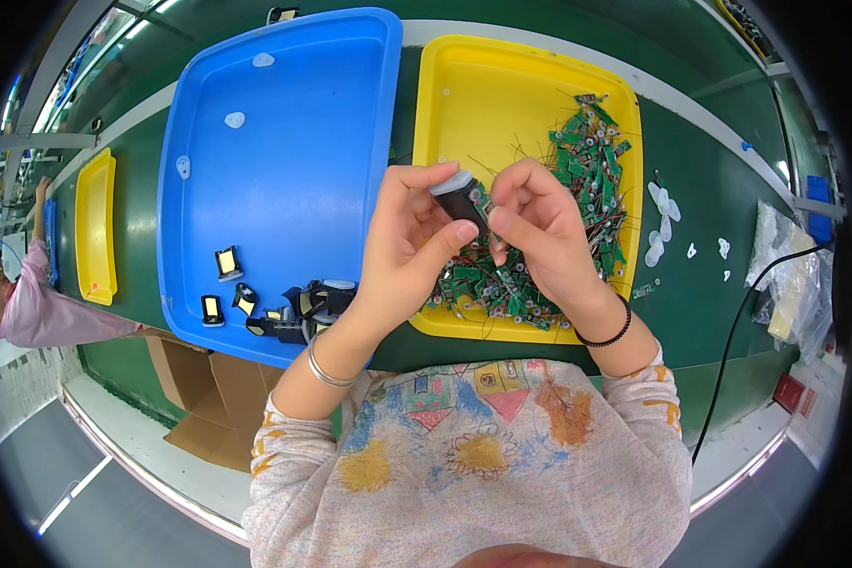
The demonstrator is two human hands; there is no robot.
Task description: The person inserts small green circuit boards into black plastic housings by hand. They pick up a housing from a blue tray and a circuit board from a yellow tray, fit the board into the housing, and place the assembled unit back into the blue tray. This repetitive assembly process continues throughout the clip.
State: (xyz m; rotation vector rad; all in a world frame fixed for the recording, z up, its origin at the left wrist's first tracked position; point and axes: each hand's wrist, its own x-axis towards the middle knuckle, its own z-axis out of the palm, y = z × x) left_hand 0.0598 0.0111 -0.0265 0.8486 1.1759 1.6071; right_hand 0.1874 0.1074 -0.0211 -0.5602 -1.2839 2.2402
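Note:
My left hand grips a small black housing with a pale grey cap, thumb on one side and fingers at the capped end. A small circuit board shows at the housing's right side. The fingertips of my right hand are pinched together there, against the board's edge; exactly how much they hold is hidden. Both hands are over the near left part of a yellow tray. Many green circuit boards with thin wires lie heaped along its right and near sides.
Left of it is a blue tray with several black housings near its front and small pale pieces farther back. Clear plastic bags, a black cable and white pieces lie right. Another person sits far left by another yellow tray.

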